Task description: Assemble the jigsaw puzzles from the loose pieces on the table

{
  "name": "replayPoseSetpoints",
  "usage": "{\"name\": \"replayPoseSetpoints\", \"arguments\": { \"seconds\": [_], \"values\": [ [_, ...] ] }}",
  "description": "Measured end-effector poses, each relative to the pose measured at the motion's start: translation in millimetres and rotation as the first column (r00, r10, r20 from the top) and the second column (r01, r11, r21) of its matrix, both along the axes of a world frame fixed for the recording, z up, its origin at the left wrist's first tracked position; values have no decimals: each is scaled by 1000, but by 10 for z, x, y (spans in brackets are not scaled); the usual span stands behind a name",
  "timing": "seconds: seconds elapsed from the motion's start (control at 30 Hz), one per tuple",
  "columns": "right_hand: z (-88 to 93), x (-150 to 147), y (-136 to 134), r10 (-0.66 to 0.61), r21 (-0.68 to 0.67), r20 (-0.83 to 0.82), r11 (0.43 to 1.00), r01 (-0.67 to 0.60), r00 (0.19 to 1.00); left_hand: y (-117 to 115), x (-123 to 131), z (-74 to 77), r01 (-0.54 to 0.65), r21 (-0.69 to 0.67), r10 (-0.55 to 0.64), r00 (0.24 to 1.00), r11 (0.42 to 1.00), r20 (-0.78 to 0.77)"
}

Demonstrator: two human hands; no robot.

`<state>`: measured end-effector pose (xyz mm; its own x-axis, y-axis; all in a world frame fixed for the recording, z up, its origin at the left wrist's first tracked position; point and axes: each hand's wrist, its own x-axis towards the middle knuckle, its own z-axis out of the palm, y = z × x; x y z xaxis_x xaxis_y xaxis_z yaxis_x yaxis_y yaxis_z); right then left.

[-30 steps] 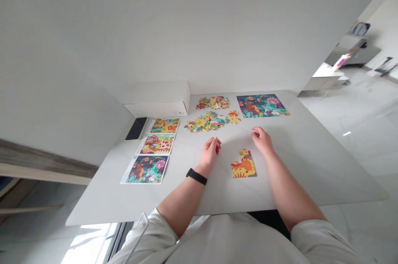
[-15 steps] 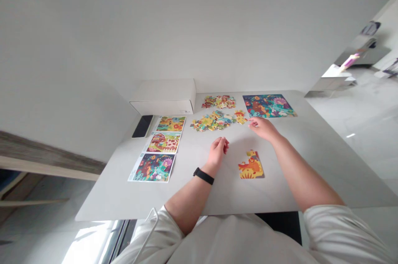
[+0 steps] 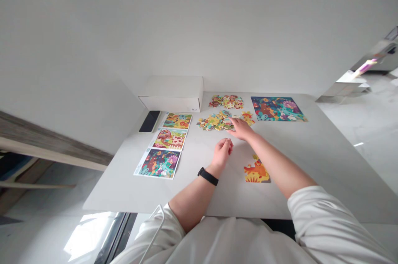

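Note:
My right hand (image 3: 241, 129) reaches over the near edge of a pile of yellow, green and blue jigsaw pieces (image 3: 214, 121), its fingers stretched out and apart. My left hand (image 3: 222, 151) is closed above the table in front of that pile; whatever its curled fingers may hold is hidden. A small joined section of an orange-and-yellow jigsaw (image 3: 257, 172) lies near me, partly behind my right forearm. Just right of the pile, several yellow and red pieces (image 3: 248, 117) sit together, near my right hand.
A finished dark-blue jigsaw (image 3: 278, 109) lies at the back right. Behind the pile is a second heap of reddish pieces (image 3: 226, 101). On the left are a sheet with three pictures (image 3: 169, 138), a phone (image 3: 149, 121) and a white box (image 3: 171, 91) against the wall.
My right hand has moved left from beside the yellow and red pieces to the mixed pile, its fingers now spread. My left hand stays closed in nearly the same place. The view has shifted slightly.

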<state>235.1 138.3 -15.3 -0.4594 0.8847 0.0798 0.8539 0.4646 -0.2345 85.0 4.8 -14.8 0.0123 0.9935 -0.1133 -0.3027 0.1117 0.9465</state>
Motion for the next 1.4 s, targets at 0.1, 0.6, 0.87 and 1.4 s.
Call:
{"name": "replayPoseSetpoints", "arguments": {
  "seconds": [0.1,0.6,0.87,1.4],
  "values": [
    [-37,183,18,-82,10,17,997,82,996,-4,-66,52,-67,0,67,997,998,48],
    [-100,686,-149,-139,6,12,990,139,990,894,-949,-13,79,388,344,324,918,-881],
    [-132,864,-469,-1,27,-59,1000,2,998,874,-453,-78,354,203,207,29,913,-978],
    [-139,1020,-657,-135,73,-75,987,140,988,869,-368,-248,524,371,276,253,766,-927]
  ]
}}
